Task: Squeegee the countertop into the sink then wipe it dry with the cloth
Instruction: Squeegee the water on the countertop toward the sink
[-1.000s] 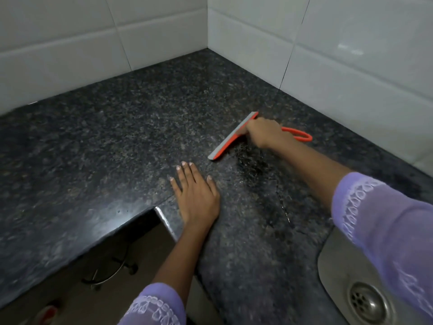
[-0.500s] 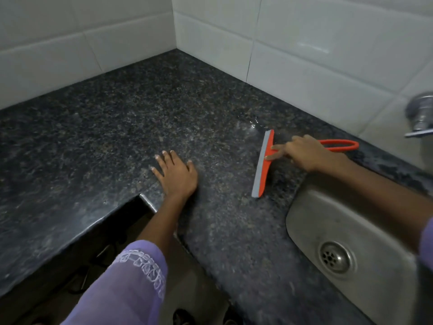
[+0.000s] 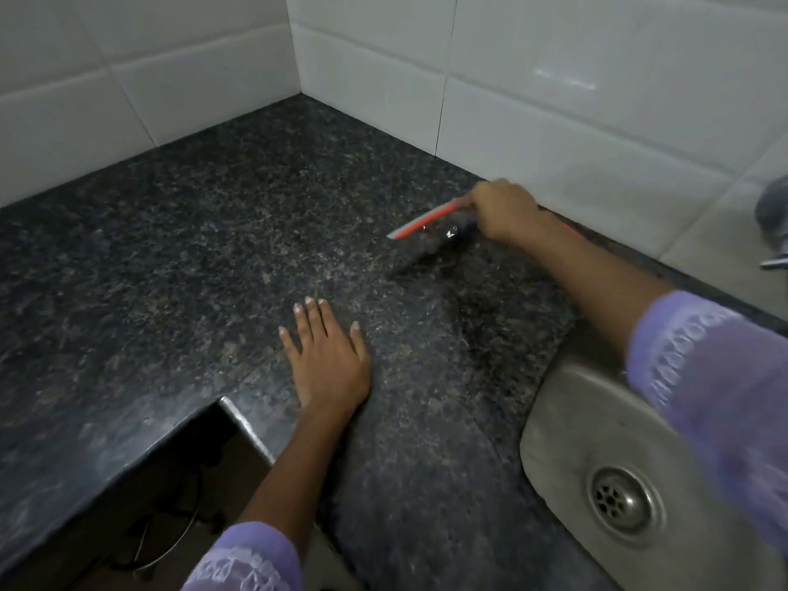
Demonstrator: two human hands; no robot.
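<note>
We see the right hand (image 3: pixel 503 211) reaching out over the dark speckled countertop (image 3: pixel 170 258), close to the white tiled wall (image 3: pixel 554 100) at the back. Its fingers are curled round the orange squeegee (image 3: pixel 426 219), gripping it just behind the blade; the handle is mostly hidden under the hand and forearm, with only a sliver of orange showing beyond the wrist. The blade looks blurred and tilted, its near end pointing left and toward us — whether its edge touches the stone we cannot tell. A darker, wet-looking streak runs on the counter from beneath the blade toward the steel sink (image 3: pixel 554 420), which sits at the lower right with its round drain (image 3: pixel 624 503) in view.

The left hand (image 3: pixel 328 360) lies flat on the countertop, palm down, fingers straight and slightly spread, holding nothing. It rests just beyond the inner corner of the counter's cut-out edge, well apart from the squeegee. Both arms wear a lilac sleeve (image 3: pixel 716 377) with white embroidery — the right one crosses over the sink's rim. At the far right edge part of a metal tap (image 3: pixel 774 219) shows, blurred.
</note>
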